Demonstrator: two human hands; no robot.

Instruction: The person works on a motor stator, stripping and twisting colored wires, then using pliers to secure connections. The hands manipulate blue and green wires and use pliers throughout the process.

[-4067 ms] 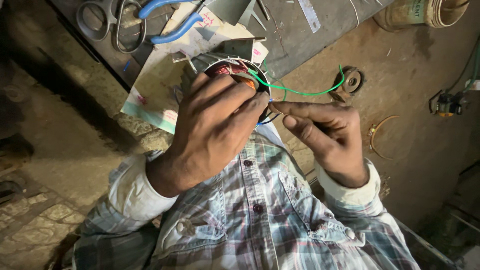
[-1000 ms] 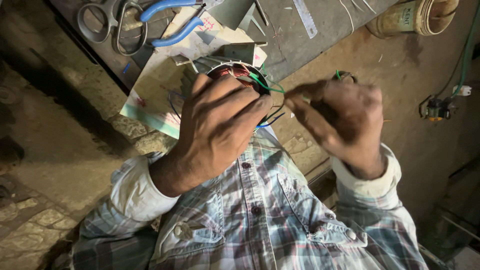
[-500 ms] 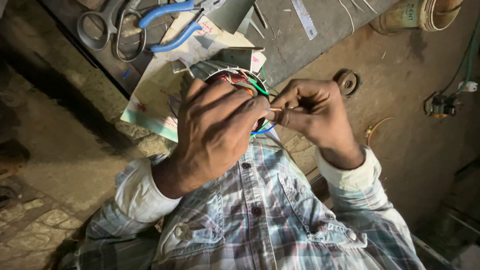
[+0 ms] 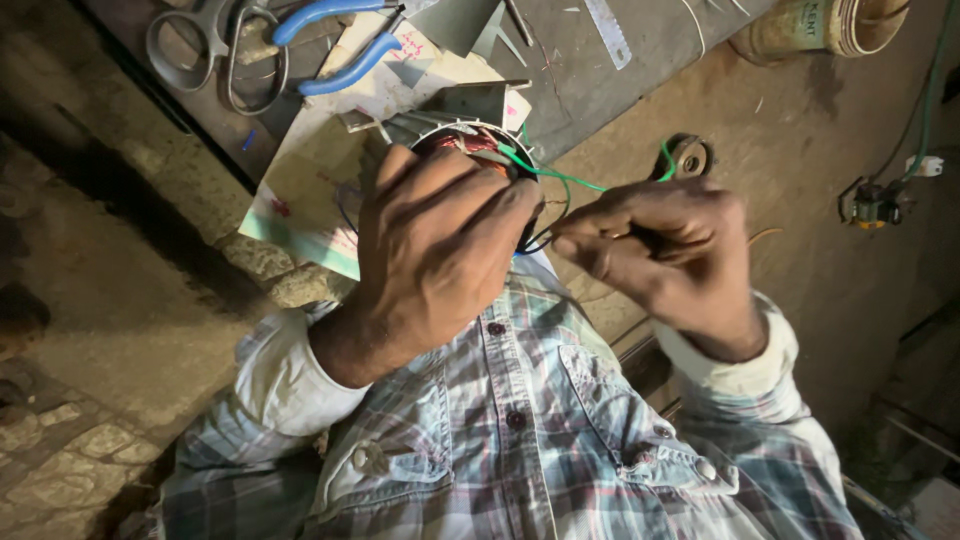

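Across the bottom of the frame spreads a plaid shirt [image 4: 520, 450], the person's own, with both sleeves rising toward the middle. Above it, along the upper part of the frame, runs a dark grey work surface [image 4: 640, 70] strewn with paper sheets [image 4: 320, 190]. At centre, the left hand [image 4: 435, 245] is wrapped over a round motor winding [image 4: 470, 145], fingers spread across its top and sides, so only the upper rim with copper coils shows. Just to the right, the right hand [image 4: 655, 250] is closed, thumb and fingers pinching a green wire [image 4: 560, 177] that runs taut from the winding to the hand. At the upper left lie blue-handled pliers [image 4: 335, 40] beside metal scissors [image 4: 215, 45]. A tan roll of tape [image 4: 820, 25] sits at the upper right edge. Right of the winding, on the brown floor, rests a small round bearing [image 4: 688, 155].
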